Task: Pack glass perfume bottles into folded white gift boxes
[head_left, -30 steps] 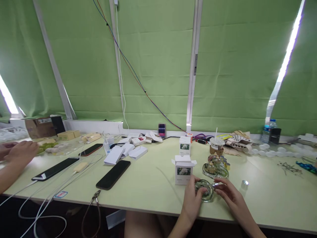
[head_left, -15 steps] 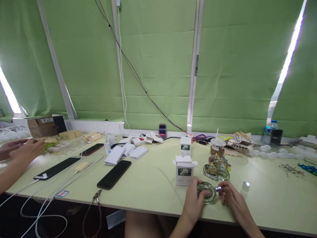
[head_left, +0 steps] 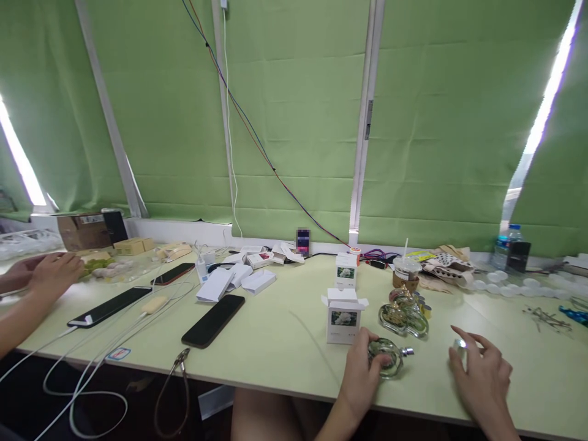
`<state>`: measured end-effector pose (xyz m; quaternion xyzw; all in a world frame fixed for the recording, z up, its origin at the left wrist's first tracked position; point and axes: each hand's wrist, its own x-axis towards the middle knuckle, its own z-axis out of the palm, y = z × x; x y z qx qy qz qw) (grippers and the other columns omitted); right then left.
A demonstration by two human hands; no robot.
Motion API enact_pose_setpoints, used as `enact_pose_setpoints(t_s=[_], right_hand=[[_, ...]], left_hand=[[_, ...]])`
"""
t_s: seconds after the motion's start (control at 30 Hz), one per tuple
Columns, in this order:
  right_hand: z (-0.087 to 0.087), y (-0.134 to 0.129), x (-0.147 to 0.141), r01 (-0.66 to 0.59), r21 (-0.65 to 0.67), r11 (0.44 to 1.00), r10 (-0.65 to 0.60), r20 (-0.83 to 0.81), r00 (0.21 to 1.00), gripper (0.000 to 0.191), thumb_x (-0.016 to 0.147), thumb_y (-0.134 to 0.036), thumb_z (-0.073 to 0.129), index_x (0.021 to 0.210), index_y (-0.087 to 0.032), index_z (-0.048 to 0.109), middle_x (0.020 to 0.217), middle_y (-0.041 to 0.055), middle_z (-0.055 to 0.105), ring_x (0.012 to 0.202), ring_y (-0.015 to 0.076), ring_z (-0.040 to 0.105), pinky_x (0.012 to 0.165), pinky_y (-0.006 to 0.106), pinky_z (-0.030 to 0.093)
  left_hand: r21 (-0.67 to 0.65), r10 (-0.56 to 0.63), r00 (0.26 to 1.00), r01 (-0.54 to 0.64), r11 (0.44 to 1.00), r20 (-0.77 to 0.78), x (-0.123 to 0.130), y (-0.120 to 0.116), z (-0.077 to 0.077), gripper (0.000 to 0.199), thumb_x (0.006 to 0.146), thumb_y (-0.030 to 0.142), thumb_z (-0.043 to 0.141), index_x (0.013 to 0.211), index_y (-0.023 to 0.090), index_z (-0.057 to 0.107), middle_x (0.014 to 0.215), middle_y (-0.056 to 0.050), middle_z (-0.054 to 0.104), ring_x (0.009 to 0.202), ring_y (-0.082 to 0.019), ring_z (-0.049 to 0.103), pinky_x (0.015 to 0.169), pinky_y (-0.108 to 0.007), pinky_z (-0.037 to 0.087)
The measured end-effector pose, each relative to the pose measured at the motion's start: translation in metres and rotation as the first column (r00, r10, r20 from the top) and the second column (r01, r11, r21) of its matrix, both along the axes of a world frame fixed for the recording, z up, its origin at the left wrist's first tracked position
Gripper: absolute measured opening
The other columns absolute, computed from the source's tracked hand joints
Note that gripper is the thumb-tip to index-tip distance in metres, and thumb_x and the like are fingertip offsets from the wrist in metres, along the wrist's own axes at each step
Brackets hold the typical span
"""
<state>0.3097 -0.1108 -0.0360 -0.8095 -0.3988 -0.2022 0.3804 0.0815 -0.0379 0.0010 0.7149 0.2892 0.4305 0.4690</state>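
Observation:
Near the front edge of the table, my left hand (head_left: 361, 373) is closed round a round glass bottle (head_left: 388, 358), whose silver neck points right. To the right, my right hand (head_left: 484, 376) has its thumb and fingers around a small silver-topped clear cap (head_left: 460, 350) on the table. Behind the bottle lie more glass bottles (head_left: 404, 318) with gold parts. Beside my left hand stands a white box (head_left: 343, 318) with a flower picture and its top flaps open.
A second white box (head_left: 345, 271) and a drink cup (head_left: 406, 272) stand farther back. Phones (head_left: 214, 321), cables and white cartons (head_left: 260, 281) lie left. Another person's hands (head_left: 55, 275) work at far left. Round white pieces (head_left: 514, 285) lie at right.
My right hand has left the bottle's neck and moved right to the silver-topped cap. My left hand still holds the bottle. The view has shifted slightly.

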Motion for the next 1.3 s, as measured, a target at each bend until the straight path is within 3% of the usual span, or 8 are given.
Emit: enact_pose_setpoints(t_s=[0.2, 0.4, 0.57, 0.67, 0.8, 1.03, 1.17, 1.3], right_hand=[[-0.005, -0.001, 0.002, 0.001, -0.2, 0.98, 0.004, 0.022, 1.0, 0.038, 0.086, -0.037, 0.033, 0.108, -0.02, 0.059, 0.113, 0.0159, 0.056, 0.094, 0.0388, 0.055, 0.066, 0.053, 0.047], [-0.004, 0.003, 0.002, -0.206, -0.044, 0.978, 0.195, -0.181, 0.964, 0.03, 0.085, -0.039, 0.036, 0.091, -0.021, 0.058, 0.097, 0.0114, 0.056, 0.076, 0.0257, 0.065, 0.062, 0.038, 0.051], [0.008, 0.002, -0.014, -0.493, 0.165, 0.854, 0.52, -0.292, 0.803, 0.027, 0.084, -0.046, 0.046, 0.096, -0.025, 0.056, 0.071, 0.0005, 0.062, 0.066, 0.0201, 0.063, 0.066, 0.03, 0.05], [0.014, 0.001, -0.024, -0.533, 0.282, 0.798, 0.601, -0.442, 0.665, 0.031, 0.084, -0.05, 0.049, 0.1, -0.024, 0.057, 0.063, -0.0015, 0.064, 0.065, 0.019, 0.063, 0.064, 0.027, 0.05], [0.021, 0.0, -0.033, -0.577, 0.371, 0.727, 0.68, -0.507, 0.53, 0.032, 0.082, -0.05, 0.054, 0.098, -0.024, 0.061, 0.066, 0.0006, 0.066, 0.068, 0.0194, 0.064, 0.066, 0.025, 0.052], [0.025, -0.002, -0.038, -0.679, 0.436, 0.59, 0.798, -0.442, 0.41, 0.025, 0.076, -0.043, 0.065, 0.091, -0.024, 0.07, 0.096, 0.0063, 0.067, 0.076, 0.023, 0.069, 0.069, 0.029, 0.058], [0.018, -0.002, -0.032, -0.703, 0.419, 0.574, 0.807, -0.431, 0.403, 0.022, 0.078, -0.039, 0.064, 0.093, -0.025, 0.072, 0.096, 0.0065, 0.066, 0.079, 0.0234, 0.069, 0.069, 0.028, 0.058], [0.021, -0.003, -0.034, -0.719, 0.355, 0.598, 0.794, -0.386, 0.47, 0.021, 0.077, -0.039, 0.065, 0.09, -0.025, 0.074, 0.087, 0.0057, 0.066, 0.075, 0.0217, 0.067, 0.065, 0.026, 0.057]], left_hand=[[-0.006, 0.003, 1.0, -0.003, 1.0, -0.01, -0.001, -0.001, 0.002, 0.021, 0.073, 0.012, 0.057, 0.092, 0.02, 0.054, 0.089, -0.003, 0.061, 0.086, -0.021, 0.052, 0.079, -0.029, 0.037], [0.004, -0.003, 1.0, 0.003, 1.0, -0.007, 0.001, 0.001, 0.0, 0.021, 0.073, 0.012, 0.057, 0.092, 0.02, 0.054, 0.091, -0.003, 0.061, 0.088, -0.022, 0.053, 0.081, -0.03, 0.037], [-0.007, 0.003, 1.0, -0.003, 1.0, -0.004, 0.0, -0.001, 0.002, 0.021, 0.073, 0.012, 0.057, 0.093, 0.019, 0.054, 0.093, -0.004, 0.061, 0.09, -0.022, 0.053, 0.082, -0.031, 0.037], [0.0, 0.0, 1.0, 0.0, 1.0, -0.002, -0.001, -0.002, 0.002, 0.021, 0.074, 0.013, 0.056, 0.093, 0.02, 0.054, 0.091, -0.004, 0.061, 0.089, -0.022, 0.053, 0.081, -0.031, 0.038], [0.009, -0.001, 1.0, 0.001, 1.0, 0.002, 0.0, 0.0, 0.001, 0.021, 0.074, 0.012, 0.057, 0.093, 0.02, 0.054, 0.092, -0.004, 0.061, 0.09, -0.022, 0.053, 0.082, -0.03, 0.038], [0.012, -0.016, 1.0, 0.016, 1.0, 0.009, 0.0, 0.0, 0.001, 0.021, 0.074, 0.014, 0.06, 0.093, 0.019, 0.055, 0.093, -0.004, 0.062, 0.09, -0.022, 0.054, 0.082, -0.03, 0.038], [0.009, -0.046, 0.999, 0.046, 0.999, 0.001, -0.002, -0.001, 0.002, 0.021, 0.075, 0.015, 0.06, 0.095, 0.019, 0.055, 0.094, -0.004, 0.061, 0.091, -0.022, 0.054, 0.083, -0.03, 0.038], [0.023, -0.052, 0.999, 0.052, 0.998, -0.017, -0.002, -0.001, 0.005, 0.02, 0.073, 0.012, 0.059, 0.091, 0.019, 0.055, 0.091, -0.003, 0.061, 0.09, -0.022, 0.054, 0.082, -0.03, 0.037]])
